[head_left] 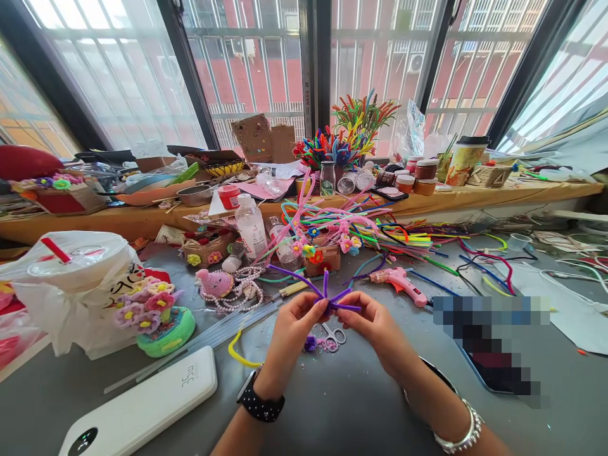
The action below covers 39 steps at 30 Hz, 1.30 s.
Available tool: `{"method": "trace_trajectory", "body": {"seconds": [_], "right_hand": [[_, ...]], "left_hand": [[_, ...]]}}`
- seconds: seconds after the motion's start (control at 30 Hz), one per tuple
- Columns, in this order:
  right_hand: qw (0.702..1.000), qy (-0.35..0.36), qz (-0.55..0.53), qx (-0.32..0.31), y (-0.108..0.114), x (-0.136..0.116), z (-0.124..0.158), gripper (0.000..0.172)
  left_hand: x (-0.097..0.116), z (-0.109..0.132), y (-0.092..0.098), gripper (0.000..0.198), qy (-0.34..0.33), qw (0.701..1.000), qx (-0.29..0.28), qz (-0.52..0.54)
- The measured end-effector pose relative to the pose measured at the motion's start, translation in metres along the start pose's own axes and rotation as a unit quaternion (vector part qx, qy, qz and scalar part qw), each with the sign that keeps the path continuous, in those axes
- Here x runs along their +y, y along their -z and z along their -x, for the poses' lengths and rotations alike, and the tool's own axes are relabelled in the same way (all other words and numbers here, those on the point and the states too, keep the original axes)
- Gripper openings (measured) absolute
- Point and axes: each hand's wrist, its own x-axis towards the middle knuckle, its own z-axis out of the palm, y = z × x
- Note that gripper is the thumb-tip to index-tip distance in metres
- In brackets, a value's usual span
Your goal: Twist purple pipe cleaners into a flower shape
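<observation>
Both of my hands meet over the middle of the grey table, around a bundle of purple pipe cleaners (325,290) whose stems fan out from one centre. My left hand (302,316) pinches that centre between thumb and forefinger. On the other side, my right hand (368,316) has its fingertips closed on a stem near the centre. Small scissors (335,337) lie on the table just behind and below the hands, beside purple and pink fuzz scraps (311,344). To the right of the hands rests a pink glue gun (399,283).
A white power bank (147,402) and a bagged drink cup (80,285) are at the left, near a flower-topped green piece (166,329). A phone (494,354), partly pixelated, lies at the right. Behind are loose coloured pipe cleaners (403,239), a plastic bottle (250,225) and a crowded ledge (285,208).
</observation>
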Motion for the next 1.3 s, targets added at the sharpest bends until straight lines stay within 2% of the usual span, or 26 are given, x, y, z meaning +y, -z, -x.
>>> {"method": "trace_trajectory", "body": {"seconds": [0.2, 0.37, 0.43, 0.53, 0.7, 0.8, 0.93, 1.03, 1.13, 1.2, 1.3], "right_hand": [[0.996, 0.023, 0.083, 0.017, 0.005, -0.004, 0.000, 0.023], [0.998, 0.017, 0.057, 0.034, 0.003, -0.003, 0.000, 0.022], [0.998, 0.009, 0.049, 0.042, 0.002, -0.004, 0.000, 0.022], [0.998, 0.008, 0.056, 0.039, 0.003, -0.005, 0.000, 0.023], [0.996, 0.038, 0.078, 0.007, 0.006, -0.004, -0.001, 0.026], [0.993, 0.055, 0.106, 0.015, 0.006, -0.003, -0.002, 0.019], [0.995, 0.044, 0.075, 0.042, 0.006, -0.001, -0.003, 0.018], [0.998, -0.020, -0.034, 0.044, 0.005, 0.001, -0.003, 0.018], [0.988, -0.075, -0.127, 0.036, 0.002, 0.003, -0.002, 0.018], [0.989, -0.070, -0.128, 0.038, 0.002, 0.002, -0.002, 0.017], [0.998, -0.012, -0.041, 0.042, 0.002, -0.002, -0.001, 0.018]], "left_hand": [[0.003, 0.002, -0.001, 0.021, 0.038, 0.998, -0.048, -0.026], [-0.006, 0.001, -0.004, 0.020, 0.098, 0.986, -0.084, 0.105], [-0.008, 0.000, -0.005, 0.020, 0.106, 0.983, -0.080, 0.126], [-0.008, 0.000, -0.004, 0.020, 0.097, 0.989, -0.062, 0.092], [-0.005, 0.000, -0.001, 0.018, 0.046, 0.998, -0.044, -0.020], [-0.006, 0.001, -0.001, 0.018, 0.033, 0.996, -0.058, -0.060], [-0.006, 0.002, -0.003, 0.017, 0.040, 0.996, -0.069, -0.031], [-0.005, 0.003, -0.005, 0.015, 0.058, 0.996, -0.071, 0.017], [-0.005, 0.002, -0.004, 0.014, 0.067, 0.994, -0.075, 0.042], [-0.004, 0.002, -0.004, 0.015, 0.060, 0.995, -0.071, 0.040], [-0.004, 0.002, -0.004, 0.014, 0.039, 0.998, -0.048, 0.024]]}}
